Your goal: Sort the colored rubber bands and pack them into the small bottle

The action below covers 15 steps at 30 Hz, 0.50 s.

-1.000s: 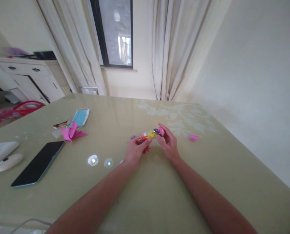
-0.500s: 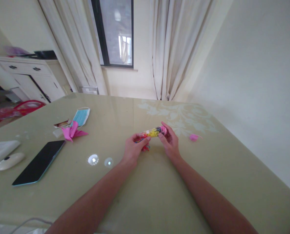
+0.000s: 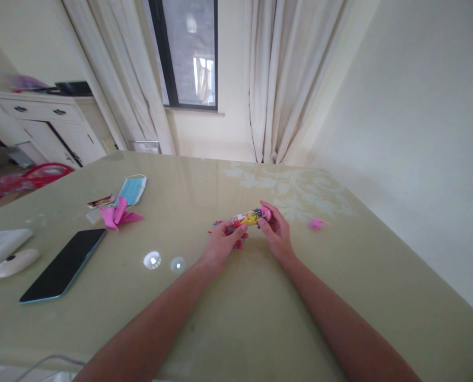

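Between my hands lies a clear tube [image 3: 247, 217] packed with small coloured bands, yellow and black in the middle and pink at its right end. My right hand [image 3: 277, 231] is closed around that pink end, fingers behind and thumb in front. My left hand [image 3: 223, 242] grips the tube from below near its left end, thumb against the near side. Small red and blue pieces [image 3: 239, 244] show beneath and to the left of my left hand; whether it touches them I cannot tell. A little pink clump [image 3: 316, 224] lies on the table to the right.
On the glossy table [image 3: 236, 329] at left are a phone [image 3: 64, 265], a white rounded case [image 3: 16, 263], a pink folded-paper piece [image 3: 120, 214] and a blue face mask [image 3: 131, 190]. A wall [image 3: 431, 159] borders the right side. Curtains [image 3: 276, 69] hang beyond the far edge.
My left hand has shifted slightly right and down along the tube, uncovering more of its left end and some red and blue pieces. My right hand has barely moved.
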Tool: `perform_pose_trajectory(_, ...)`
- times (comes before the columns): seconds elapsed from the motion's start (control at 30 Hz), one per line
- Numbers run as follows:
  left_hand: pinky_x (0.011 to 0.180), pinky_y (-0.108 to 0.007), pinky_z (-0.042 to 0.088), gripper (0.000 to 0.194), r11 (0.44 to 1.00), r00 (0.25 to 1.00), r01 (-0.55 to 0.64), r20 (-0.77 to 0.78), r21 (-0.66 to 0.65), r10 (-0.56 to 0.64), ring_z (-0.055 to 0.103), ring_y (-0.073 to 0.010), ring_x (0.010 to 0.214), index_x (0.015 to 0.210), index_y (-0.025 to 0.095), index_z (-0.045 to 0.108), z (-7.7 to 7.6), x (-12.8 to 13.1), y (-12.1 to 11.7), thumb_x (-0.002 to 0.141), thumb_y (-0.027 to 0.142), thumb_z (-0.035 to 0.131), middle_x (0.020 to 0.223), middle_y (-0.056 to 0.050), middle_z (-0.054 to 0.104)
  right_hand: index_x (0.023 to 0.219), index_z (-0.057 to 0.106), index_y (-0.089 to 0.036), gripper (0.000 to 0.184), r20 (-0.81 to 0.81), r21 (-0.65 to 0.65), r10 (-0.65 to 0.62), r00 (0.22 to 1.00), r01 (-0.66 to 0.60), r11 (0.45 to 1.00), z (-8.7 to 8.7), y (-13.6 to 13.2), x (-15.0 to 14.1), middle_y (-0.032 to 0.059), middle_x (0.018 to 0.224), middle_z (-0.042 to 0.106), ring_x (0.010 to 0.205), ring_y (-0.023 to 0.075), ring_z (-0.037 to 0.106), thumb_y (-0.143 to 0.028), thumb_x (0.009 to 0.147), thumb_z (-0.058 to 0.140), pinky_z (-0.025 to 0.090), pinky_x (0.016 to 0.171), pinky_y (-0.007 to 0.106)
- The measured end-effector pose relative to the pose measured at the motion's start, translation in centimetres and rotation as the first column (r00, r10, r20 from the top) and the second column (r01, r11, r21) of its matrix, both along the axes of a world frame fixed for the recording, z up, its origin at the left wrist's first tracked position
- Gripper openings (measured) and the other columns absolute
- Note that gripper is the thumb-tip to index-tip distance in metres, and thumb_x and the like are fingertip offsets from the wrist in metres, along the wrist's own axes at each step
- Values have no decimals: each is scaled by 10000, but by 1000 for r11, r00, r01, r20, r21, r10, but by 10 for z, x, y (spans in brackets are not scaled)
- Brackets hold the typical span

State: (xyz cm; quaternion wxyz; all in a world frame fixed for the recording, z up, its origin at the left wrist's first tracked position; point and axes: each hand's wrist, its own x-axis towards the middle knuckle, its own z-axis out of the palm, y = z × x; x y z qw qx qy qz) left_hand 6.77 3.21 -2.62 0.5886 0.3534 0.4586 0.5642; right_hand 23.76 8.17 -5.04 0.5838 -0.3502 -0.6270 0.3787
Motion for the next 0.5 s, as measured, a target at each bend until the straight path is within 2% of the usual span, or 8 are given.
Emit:
perform_pose_trajectory(0.1,526,-204,515,508,999,998,-42,-44,-13,41,618,-111,598,909,134,817,-1,-2,2,580,484,983,732,-53,733,1407,645,-241,512,-5,-2,5,1000,-5,1000,-1,0,-1,81,1180,714,979,223,686,-433,941,736,610,868,377)
perform_pose_trajectory(0.3,488,-204,480,547,983,979,-178,-108,-45,172,573,-90,539,891,99,802,0,1,4,516,446,998,732,-52,739,1436,629,-242,552,45,-1,8,999,-8,1000,-1,-1,-1,96,1216,710,1048,242,685,-454,938,738,608,906,382)
perform_pose_trajectory(0.5,471,-213,482,526,969,955,-242,-166,41,246,605,-112,544,923,126,791,-1,3,3,560,458,979,764,-55,762,1437,633,-254,553,46,-7,5,999,-5,1000,-2,0,-2,94,1224,714,1039,241,689,-466,937,737,621,884,380)
